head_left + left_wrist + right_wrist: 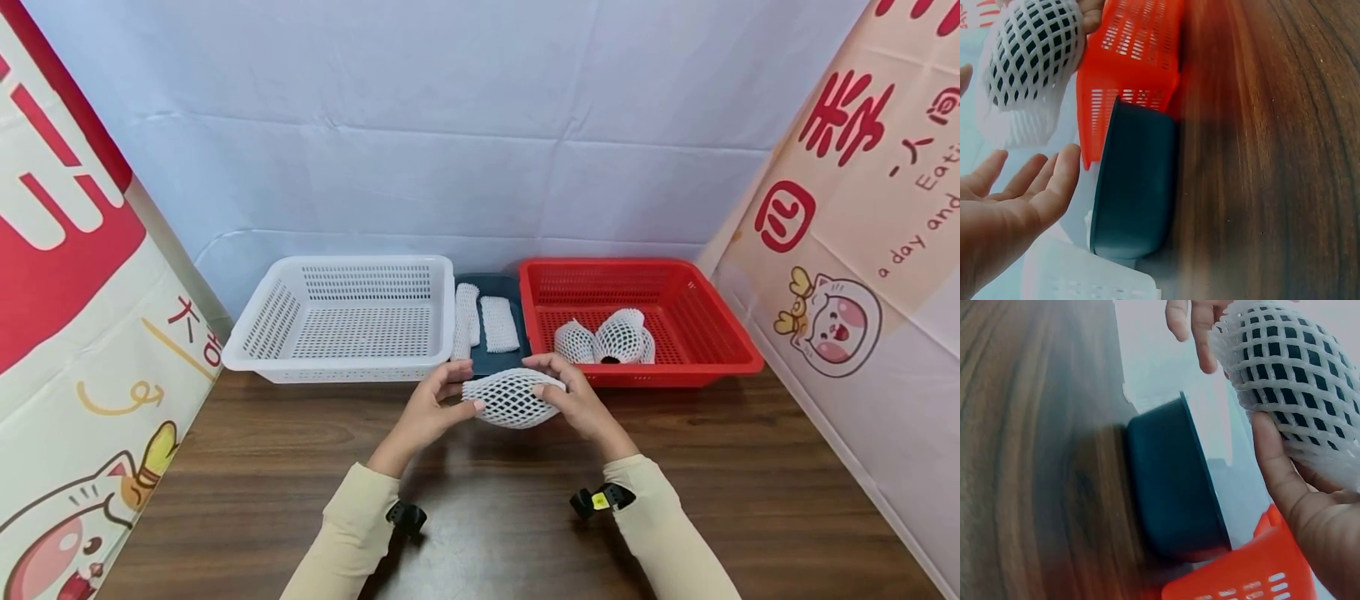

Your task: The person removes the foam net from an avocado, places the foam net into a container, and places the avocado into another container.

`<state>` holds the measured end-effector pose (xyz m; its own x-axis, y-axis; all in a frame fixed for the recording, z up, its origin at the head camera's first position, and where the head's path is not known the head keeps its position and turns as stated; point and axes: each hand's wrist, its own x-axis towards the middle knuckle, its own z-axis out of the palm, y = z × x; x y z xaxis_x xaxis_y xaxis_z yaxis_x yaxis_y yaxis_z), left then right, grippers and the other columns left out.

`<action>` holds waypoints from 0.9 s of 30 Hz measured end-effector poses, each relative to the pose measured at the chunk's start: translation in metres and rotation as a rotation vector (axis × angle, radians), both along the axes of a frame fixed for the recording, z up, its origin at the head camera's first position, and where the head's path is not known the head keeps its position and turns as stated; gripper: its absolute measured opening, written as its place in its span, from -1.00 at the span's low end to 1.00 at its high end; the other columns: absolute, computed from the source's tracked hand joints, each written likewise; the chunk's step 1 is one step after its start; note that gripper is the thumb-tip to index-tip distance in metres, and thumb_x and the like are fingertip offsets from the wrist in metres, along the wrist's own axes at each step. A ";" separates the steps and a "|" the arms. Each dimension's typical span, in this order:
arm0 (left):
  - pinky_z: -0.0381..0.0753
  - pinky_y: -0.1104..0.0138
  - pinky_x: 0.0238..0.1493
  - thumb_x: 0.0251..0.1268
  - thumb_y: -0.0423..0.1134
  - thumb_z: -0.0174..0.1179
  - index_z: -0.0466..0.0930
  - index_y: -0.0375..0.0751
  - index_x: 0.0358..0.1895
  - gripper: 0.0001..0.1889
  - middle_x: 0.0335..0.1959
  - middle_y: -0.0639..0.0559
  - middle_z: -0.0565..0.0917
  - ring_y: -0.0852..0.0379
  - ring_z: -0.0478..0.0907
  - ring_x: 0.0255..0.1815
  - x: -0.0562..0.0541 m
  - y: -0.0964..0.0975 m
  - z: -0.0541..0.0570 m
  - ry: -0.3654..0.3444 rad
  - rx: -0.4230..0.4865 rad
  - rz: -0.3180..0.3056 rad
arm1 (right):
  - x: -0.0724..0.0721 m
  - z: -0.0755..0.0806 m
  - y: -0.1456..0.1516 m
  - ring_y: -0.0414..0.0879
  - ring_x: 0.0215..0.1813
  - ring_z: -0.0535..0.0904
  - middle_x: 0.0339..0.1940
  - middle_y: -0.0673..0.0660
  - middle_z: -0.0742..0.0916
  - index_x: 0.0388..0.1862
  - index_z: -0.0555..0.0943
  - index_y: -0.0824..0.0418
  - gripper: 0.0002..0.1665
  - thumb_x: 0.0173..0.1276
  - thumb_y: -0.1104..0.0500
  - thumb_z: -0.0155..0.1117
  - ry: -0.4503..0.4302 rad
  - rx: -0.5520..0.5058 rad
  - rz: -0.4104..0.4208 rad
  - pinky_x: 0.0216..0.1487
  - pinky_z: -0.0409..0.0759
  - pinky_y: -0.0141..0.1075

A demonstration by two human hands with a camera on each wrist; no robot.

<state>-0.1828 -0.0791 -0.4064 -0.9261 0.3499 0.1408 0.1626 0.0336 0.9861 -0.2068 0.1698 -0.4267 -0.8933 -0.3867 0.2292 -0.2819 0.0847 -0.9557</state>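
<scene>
A white foam fruit net (513, 398) is stretched around a dark, rounded item, hidden but for what shows through the mesh. My right hand (573, 398) grips it, with the thumb on the near side, as the right wrist view also shows. At its other end, my left hand (431, 404) has its fingers spread and extended; the left wrist view shows a gap between these fingers (1063, 172) and the net. Behind the hands stands a dark teal bin (498, 360) with flat, unfilled foam nets (499, 323) in it.
A white plastic basket (337, 371) stands left of the teal bin. To its right, a red basket (697, 368) contains several netted items (621, 333). Everything stands on a brown wooden table (495, 533), with a pale cloth backdrop (450, 167) behind and printed panels at both sides.
</scene>
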 end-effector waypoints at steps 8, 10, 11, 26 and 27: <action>0.51 0.22 -0.08 0.00 -0.48 0.33 0.36 -0.39 0.20 -0.39 0.12 -0.27 0.42 -0.02 0.43 0.00 -0.001 0.001 -0.007 -0.018 0.030 -0.057 | 0.002 -0.006 -0.011 0.09 -0.03 0.42 0.01 0.29 0.50 0.14 0.37 0.37 -0.53 0.25 0.24 0.09 -0.056 0.000 -0.007 -0.10 0.53 -0.26; 0.53 0.27 -0.13 -0.04 -0.50 0.36 0.37 -0.42 0.19 -0.38 0.08 -0.26 0.45 0.01 0.45 -0.06 -0.001 0.002 -0.009 -0.023 0.047 -0.071 | 0.004 -0.007 -0.013 0.09 -0.02 0.41 0.01 0.27 0.50 0.13 0.38 0.36 -0.54 0.26 0.22 0.08 -0.058 0.002 -0.007 -0.10 0.52 -0.25; 0.53 0.29 -0.15 -0.06 -0.51 0.37 0.39 -0.42 0.17 -0.38 0.05 -0.23 0.47 0.03 0.46 -0.10 0.000 0.002 -0.010 -0.020 0.049 -0.069 | 0.004 -0.007 -0.014 0.10 -0.02 0.41 0.01 0.27 0.50 0.12 0.39 0.36 -0.55 0.26 0.22 0.07 -0.055 0.000 -0.005 -0.10 0.52 -0.25; 0.54 0.29 -0.22 -0.07 -0.45 0.40 0.52 -0.36 0.01 -0.53 -0.13 -0.14 0.56 0.06 0.49 -0.20 0.002 0.000 -0.010 0.036 -0.008 -0.055 | 0.005 -0.018 -0.019 0.08 -0.08 0.45 -0.04 0.26 0.52 0.08 0.40 0.35 -0.58 0.28 0.17 0.04 -0.078 -0.050 0.024 -0.13 0.53 -0.25; 0.54 0.29 -0.22 -0.07 -0.45 0.40 0.52 -0.36 0.01 -0.53 -0.13 -0.14 0.56 0.05 0.49 -0.20 0.002 0.000 -0.010 0.036 -0.007 -0.053 | 0.004 -0.018 -0.019 0.08 -0.08 0.45 -0.05 0.26 0.52 0.08 0.40 0.36 -0.58 0.28 0.17 0.04 -0.078 -0.051 0.025 -0.13 0.53 -0.25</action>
<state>-0.1812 -0.0794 -0.4169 -0.9007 0.3996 0.1705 0.1992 0.0312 0.9795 -0.2025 0.1505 -0.4445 -0.8994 -0.3987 0.1793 -0.2080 0.0294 -0.9777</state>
